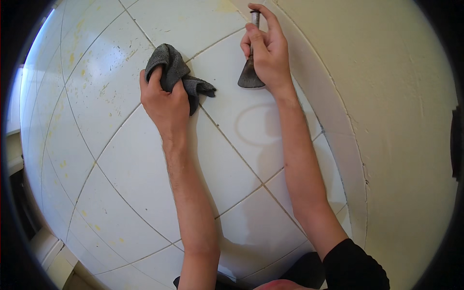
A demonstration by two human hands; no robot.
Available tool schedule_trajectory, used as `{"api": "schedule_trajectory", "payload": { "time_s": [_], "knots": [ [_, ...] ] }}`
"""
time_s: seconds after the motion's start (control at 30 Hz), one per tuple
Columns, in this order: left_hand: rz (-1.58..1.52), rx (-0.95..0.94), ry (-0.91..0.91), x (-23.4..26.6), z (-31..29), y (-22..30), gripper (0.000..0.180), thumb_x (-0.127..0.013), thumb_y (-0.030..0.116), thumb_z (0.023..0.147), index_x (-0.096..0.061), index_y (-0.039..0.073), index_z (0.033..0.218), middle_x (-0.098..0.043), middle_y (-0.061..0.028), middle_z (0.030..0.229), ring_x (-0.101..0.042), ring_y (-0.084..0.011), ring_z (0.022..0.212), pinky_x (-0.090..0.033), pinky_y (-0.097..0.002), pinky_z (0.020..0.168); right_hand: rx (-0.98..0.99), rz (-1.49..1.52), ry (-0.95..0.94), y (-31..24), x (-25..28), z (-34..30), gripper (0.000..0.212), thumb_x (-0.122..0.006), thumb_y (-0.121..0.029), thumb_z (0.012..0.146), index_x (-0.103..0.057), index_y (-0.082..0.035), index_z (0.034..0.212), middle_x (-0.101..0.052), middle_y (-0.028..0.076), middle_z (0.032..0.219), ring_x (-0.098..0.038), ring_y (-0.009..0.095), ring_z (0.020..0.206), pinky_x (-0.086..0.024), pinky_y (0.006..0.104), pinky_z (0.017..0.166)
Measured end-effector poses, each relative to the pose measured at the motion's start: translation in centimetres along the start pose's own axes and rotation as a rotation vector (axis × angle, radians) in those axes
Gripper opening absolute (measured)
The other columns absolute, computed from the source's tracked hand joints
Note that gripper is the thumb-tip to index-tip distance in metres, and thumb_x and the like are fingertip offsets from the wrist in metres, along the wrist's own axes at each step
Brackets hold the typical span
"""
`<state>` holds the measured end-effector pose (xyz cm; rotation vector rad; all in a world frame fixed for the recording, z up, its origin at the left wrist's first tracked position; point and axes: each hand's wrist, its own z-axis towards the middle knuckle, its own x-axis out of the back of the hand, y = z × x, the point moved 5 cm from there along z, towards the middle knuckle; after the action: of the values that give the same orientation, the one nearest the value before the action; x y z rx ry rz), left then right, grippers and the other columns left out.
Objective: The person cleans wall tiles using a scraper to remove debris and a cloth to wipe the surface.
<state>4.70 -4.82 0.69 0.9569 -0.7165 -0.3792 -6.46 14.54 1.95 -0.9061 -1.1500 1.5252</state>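
My left hand (166,104) is closed on a crumpled dark grey cloth (166,60), which bunches above the fingers and trails off to the right against the white tiles. Further right, my right hand (270,58) grips a tool with a dark, flared end (250,76) and a narrow silvery shaft. Its wide end points down toward me, and my index finger curls over its dark-tipped top. The palm hides part of the shaft, so I cannot tell its exact kind.
White floor tiles (130,193) with grey joints carry yellow stains and scuffs, mostly on the left. A raised tiled skirting (345,140) curves along the right, below a cream wall (401,121). Light-coloured edges (50,249) stand at the lower left. A faint ring marks a tile between my forearms.
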Motion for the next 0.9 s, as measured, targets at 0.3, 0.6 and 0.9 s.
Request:
{"api": "schedule_trajectory", "payload": {
  "time_s": [0.3, 0.6, 0.9],
  "knots": [
    [-0.016, -0.021, 0.022, 0.2, 0.0, -0.5, 0.032, -0.063, -0.006, 0.083, -0.069, -0.008, 0.114, -0.064, -0.0146, 0.111, -0.068, -0.0315, 0.096, -0.054, -0.034, 0.088, -0.032, -0.035, 0.135, 1.0, 1.1, -1.2, 0.029, -0.056, -0.013, 0.105, -0.053, -0.007, 0.133, -0.053, -0.001, 0.059, -0.049, 0.007, 0.052, -0.038, 0.0261, 0.05],
    [-0.052, 0.049, 0.002, -0.1, 0.0, 0.0, 0.031, -0.062, -0.006, 0.084, -0.067, -0.013, 0.114, -0.064, -0.0142, 0.113, -0.068, -0.0264, 0.099, -0.055, -0.0319, 0.089, 0.026, -0.138, 0.158, 2.0, 0.5, -0.4, 0.027, -0.059, -0.01, 0.102, -0.056, -0.005, 0.128, -0.052, 0.001, 0.055, -0.047, 0.007, 0.049, -0.036, 0.0285, 0.048],
    [0.006, 0.009, 0.01, -0.2, -0.1, 0.0, 0.03, -0.061, -0.005, 0.085, -0.067, -0.012, 0.114, -0.064, -0.0133, 0.112, -0.068, -0.0255, 0.098, -0.055, -0.0314, 0.087, 0.042, -0.249, 0.193, 2.2, 0.7, -1.0, 0.028, -0.062, -0.008, 0.099, -0.058, -0.006, 0.126, -0.05, 0.003, 0.055, -0.044, 0.011, 0.048, -0.038, 0.0304, 0.049]
  ]
}}
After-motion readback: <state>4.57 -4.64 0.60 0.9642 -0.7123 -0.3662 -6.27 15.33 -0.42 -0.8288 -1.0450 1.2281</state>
